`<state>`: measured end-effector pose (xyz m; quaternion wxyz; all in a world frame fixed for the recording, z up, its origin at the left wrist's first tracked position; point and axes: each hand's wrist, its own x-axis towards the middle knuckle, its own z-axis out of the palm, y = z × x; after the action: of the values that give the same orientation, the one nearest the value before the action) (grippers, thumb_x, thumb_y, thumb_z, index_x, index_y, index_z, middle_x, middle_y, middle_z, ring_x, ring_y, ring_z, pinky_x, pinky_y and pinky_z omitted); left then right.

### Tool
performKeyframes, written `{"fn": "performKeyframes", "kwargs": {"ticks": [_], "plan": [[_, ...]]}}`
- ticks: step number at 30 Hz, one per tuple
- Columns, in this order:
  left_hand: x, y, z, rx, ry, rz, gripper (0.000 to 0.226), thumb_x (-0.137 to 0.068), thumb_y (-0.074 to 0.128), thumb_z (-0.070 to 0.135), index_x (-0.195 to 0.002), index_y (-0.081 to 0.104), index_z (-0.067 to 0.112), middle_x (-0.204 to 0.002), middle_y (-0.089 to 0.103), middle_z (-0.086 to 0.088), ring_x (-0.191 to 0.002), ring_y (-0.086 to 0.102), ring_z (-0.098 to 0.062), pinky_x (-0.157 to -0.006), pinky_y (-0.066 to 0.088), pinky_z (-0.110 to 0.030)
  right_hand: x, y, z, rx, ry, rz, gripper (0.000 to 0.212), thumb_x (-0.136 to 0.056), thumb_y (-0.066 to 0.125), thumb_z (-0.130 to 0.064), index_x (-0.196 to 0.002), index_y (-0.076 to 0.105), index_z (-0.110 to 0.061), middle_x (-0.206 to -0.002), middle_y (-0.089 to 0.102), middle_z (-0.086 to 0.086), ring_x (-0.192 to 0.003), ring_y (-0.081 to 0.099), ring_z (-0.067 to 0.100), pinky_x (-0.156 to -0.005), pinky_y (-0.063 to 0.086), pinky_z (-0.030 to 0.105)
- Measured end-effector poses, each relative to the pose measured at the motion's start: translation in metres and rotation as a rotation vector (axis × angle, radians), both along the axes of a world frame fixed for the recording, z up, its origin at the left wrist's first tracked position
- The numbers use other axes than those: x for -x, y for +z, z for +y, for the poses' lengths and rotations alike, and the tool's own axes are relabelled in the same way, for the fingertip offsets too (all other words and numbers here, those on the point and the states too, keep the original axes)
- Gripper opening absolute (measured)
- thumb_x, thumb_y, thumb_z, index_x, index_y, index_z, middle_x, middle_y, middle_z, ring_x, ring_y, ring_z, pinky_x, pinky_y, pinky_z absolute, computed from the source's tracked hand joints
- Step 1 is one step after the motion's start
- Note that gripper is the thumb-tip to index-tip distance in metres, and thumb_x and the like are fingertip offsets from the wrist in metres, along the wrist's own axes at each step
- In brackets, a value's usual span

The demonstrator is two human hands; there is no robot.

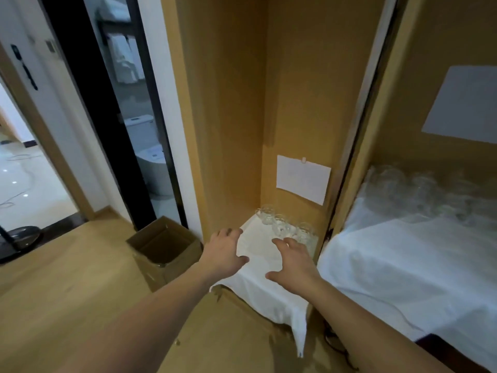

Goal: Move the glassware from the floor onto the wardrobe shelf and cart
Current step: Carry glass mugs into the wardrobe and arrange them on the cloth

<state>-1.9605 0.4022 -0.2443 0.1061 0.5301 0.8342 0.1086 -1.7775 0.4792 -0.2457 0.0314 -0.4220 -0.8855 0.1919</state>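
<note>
Both hands are hovering over the cloth-covered wardrobe shelf, and both are holding nothing.

The left hand and the right hand are spreading relaxed fingers above the white cloth on the wardrobe shelf; neither is grasping anything. Three clear glasses are standing in a row at the back of the shelf, at about 1 o'clock from the right hand. More glassware is lying blurred on the white-covered cart at 3 o'clock; I cannot count it. One open cardboard box is sitting on the floor at 9 o'clock, and one paper sheet is hanging on the wardrobe wall. For the next step I judge it best to put each new glass in front of the row, upright, lowering it slowly so the cloth is not sliding.
</note>
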Motion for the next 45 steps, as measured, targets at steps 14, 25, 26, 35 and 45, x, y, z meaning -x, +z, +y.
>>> {"fn": "performKeyframes", "kwargs": {"ticks": [14,25,26,35,45], "plan": [[0.055,-0.050,0.037,0.038,-0.055,-0.091,0.074,-0.089,0.064,0.054,-0.151,0.030,0.030,-0.159,0.032,-0.002,-0.143,0.031,-0.029,-0.113,0.038,-0.046,0.063,-0.042,0.030,0.115,-0.101,-0.058,0.083,-0.087,0.070,-0.047,-0.155,0.027,-0.027,-0.158,0.030,0.003,-0.143,0.029,0.029,-0.113,0.038,0.040],[0.127,-0.080,0.148,0.207,-0.124,-0.065,0.076,-0.088,0.062,0.057,-0.151,0.031,0.027,-0.157,0.035,-0.006,-0.141,0.033,-0.033,-0.111,0.039,-0.047,0.134,-0.088,0.139,0.272,-0.209,-0.004,0.075,-0.089,0.067,-0.046,-0.152,0.032,-0.024,-0.151,0.038,0.004,-0.140,0.035,0.028,-0.113,0.038,0.037],[0.132,-0.082,0.161,0.218,-0.134,-0.068,0.076,-0.089,0.062,0.056,-0.152,0.031,0.027,-0.157,0.035,-0.006,-0.142,0.032,-0.033,-0.112,0.039,-0.047,0.138,-0.092,0.150,0.288,-0.227,-0.004,0.075,-0.088,0.067,-0.047,-0.152,0.034,-0.025,-0.150,0.040,0.004,-0.139,0.037,0.028,-0.113,0.038,0.036],[0.159,-0.116,0.264,0.266,-0.216,-0.122,0.076,-0.086,0.065,0.052,-0.150,0.037,0.024,-0.150,0.043,-0.006,-0.137,0.041,-0.031,-0.110,0.039,-0.041,0.147,-0.130,0.225,0.370,-0.391,-0.028,0.074,-0.085,0.069,-0.045,-0.148,0.040,-0.021,-0.140,0.049,0.007,-0.132,0.046,0.028,-0.109,0.038,0.030],[0.149,-0.203,0.341,0.337,-0.311,-0.372,0.069,-0.087,0.070,0.042,-0.148,0.045,0.020,-0.148,0.047,-0.006,-0.135,0.045,-0.025,-0.109,0.039,-0.030,0.149,-0.196,0.269,0.505,-0.812,0.010,0.076,-0.087,0.070,-0.044,-0.148,0.035,-0.019,-0.140,0.048,0.013,-0.129,0.048,0.032,-0.105,0.042,0.038]]}}
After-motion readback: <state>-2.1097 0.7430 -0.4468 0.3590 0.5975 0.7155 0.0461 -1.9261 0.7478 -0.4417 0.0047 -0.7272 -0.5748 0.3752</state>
